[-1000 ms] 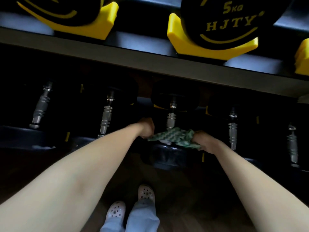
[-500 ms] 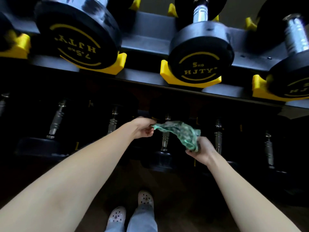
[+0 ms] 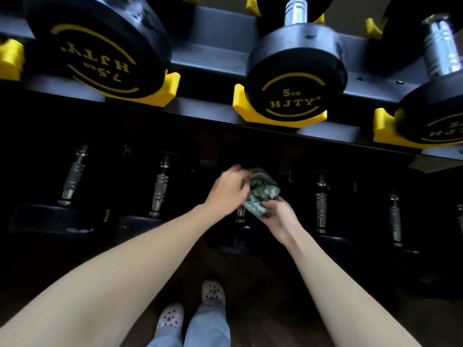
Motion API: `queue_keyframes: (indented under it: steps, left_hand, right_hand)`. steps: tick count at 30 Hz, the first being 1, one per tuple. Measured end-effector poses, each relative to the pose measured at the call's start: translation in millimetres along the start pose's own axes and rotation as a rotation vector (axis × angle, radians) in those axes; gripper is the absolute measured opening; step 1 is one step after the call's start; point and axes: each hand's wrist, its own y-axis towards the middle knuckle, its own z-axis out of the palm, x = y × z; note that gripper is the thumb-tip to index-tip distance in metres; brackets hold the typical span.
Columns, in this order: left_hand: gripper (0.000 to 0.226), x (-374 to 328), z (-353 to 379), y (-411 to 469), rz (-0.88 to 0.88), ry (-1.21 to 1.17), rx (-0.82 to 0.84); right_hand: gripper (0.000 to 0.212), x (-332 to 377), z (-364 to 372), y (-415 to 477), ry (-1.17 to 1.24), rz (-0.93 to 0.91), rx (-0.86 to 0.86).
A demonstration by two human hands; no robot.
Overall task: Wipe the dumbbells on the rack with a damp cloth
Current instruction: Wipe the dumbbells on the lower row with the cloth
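A dark grey metal rack (image 3: 208,56) fills the view, with its upper shelf across the top. On that shelf, yellow plastic cradles (image 3: 172,88) carry three black round-headed dumbbells. One marked 7.5 kg (image 3: 100,46) sits toward the left end, one marked 5 kg (image 3: 295,78) at the middle, and a third (image 3: 431,116) is cut off at the right end. The shadowed lower shelf holds a row of black dumbbells with ribbed steel handles (image 3: 160,189).

Two bare forearms reach in front of the middle of the lower shelf. There the bunched green patterned cloth (image 3: 261,191) is held in the air, above the middle dumbbell's handle (image 3: 240,214). The right hand (image 3: 278,216) cups the cloth from below, fingers curled round its lower end. The left hand (image 3: 228,189) is blurred against the cloth's left side, so I cannot tell whether it grips. Below are pale perforated clogs (image 3: 213,290) and light blue trouser legs (image 3: 208,326).
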Motion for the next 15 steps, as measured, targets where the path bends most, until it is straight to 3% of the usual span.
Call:
queue_keyframes:
  steps: [2, 4, 6, 7, 10, 12, 15]
  left_hand:
    - [0.031, -3, 6, -8, 0.186, 0.171, 0.108]
    - [0.025, -4, 11, -14, 0.418, 0.315, 0.263]
    - [0.021, -1, 10, -17, 0.562, 0.396, 0.375]
    - [0.030, 2, 10, -18, 0.601, 0.421, 0.433]
    - [0.050, 9, 6, -18, 0.716, 0.489, 0.545]
    - [0.045, 11, 1, -18, 0.713, 0.438, 0.502]
    - [0.039, 25, -3, -10, 0.454, 0.301, 0.237]
  right_hand:
    - [0.036, 1, 0, 1, 0.263, 0.097, 0.069]
    - [0.035, 5, 0, 1, 0.365, 0.149, 0.113]
    - [0.046, 8, 0, 2, 0.364, 0.157, 0.160]
    - [0.047, 9, 0, 2, 0.336, 0.154, 0.166]
    - [0.024, 13, -4, 6, 0.258, 0.153, 0.116]
    - [0.020, 16, -6, 12, 0.217, 0.139, 0.065]
    - [0.020, 19, -6, 29, -0.038, 0.008, -0.125]
